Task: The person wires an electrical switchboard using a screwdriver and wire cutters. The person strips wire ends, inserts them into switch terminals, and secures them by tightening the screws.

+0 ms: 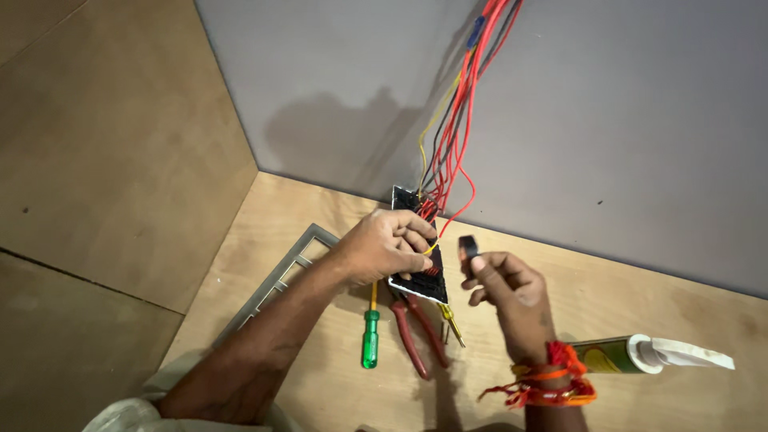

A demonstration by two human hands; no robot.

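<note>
My left hand [386, 244] grips a black switch plate [422, 276] with a white edge, held a little above the plywood surface. A bundle of red, yellow and black wires [458, 120] runs from the plate up along the grey wall. My right hand [506, 286], with red and orange threads at the wrist, pinches a small black switch module [468, 246] just to the right of the plate.
On the plywood lie a green-handled screwdriver [370, 336], red-handled pliers [418, 336] and a yellow-handled screwdriver [453, 322]. A grey cover frame [276, 280] lies at the left. A sealant tube with a white nozzle [648, 354] lies at the right.
</note>
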